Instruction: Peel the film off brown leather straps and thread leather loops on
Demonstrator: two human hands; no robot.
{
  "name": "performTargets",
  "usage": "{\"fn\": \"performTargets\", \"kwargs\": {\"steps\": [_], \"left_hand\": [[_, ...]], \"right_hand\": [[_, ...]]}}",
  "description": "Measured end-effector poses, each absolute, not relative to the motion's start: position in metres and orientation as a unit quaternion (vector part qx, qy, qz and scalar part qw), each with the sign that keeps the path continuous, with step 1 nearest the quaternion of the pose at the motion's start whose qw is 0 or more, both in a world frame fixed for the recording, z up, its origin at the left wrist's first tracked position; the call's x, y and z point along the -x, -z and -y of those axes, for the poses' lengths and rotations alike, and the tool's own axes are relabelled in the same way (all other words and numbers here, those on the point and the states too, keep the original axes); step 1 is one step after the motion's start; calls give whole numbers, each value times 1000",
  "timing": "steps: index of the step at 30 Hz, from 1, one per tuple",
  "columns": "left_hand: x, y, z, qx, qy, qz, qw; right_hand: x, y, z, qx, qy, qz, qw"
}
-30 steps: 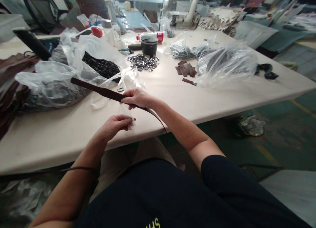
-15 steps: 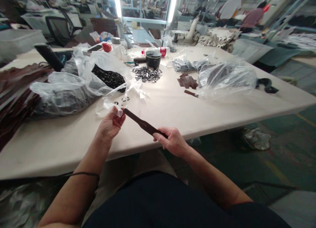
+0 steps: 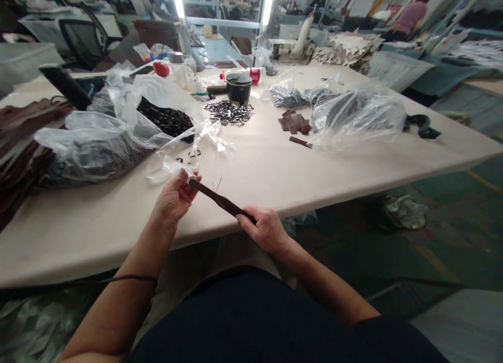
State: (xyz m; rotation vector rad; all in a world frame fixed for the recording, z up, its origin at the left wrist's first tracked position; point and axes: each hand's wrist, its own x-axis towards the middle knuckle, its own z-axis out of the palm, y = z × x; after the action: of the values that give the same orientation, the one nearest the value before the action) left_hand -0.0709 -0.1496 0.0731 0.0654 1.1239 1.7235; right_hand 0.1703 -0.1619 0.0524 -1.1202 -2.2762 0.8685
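A dark brown leather strap (image 3: 218,198) spans the space between my hands, above the table's front edge. My right hand (image 3: 267,229) is closed on its near end, thumb on top. At the far end, my left hand (image 3: 175,196) pinches the strap's tip between thumb and fingers. Thin loose threads (image 3: 217,184) stick up from the strap's middle. Just beyond my left fingers lie clear plastic scraps (image 3: 176,166) and a small black metal buckle (image 3: 194,153).
A pile of metal buckles (image 3: 230,113) lies before a dark pot (image 3: 238,89). Plastic bags (image 3: 98,143) with black parts fill the left. At right are brown leather pieces (image 3: 294,123) and a big clear bag (image 3: 357,117). A red-labelled bottle (image 3: 254,75) lies behind the pot.
The view has shifted slightly. My right hand has come a little left and nearer my left hand, and the strap has turned so its edge shows more. Both hands keep their grip.
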Motion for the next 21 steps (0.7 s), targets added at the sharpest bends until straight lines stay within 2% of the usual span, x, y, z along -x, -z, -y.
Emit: {"fn": "performTargets", "kwargs": {"steps": [15, 21], "left_hand": [[59, -68, 159, -11, -707, -483, 517], [59, -65, 161, -15, -709, -477, 519]], "right_hand": [[-179, -44, 173, 420, -331, 813, 229], [-182, -42, 174, 423, -334, 803, 255]]}}
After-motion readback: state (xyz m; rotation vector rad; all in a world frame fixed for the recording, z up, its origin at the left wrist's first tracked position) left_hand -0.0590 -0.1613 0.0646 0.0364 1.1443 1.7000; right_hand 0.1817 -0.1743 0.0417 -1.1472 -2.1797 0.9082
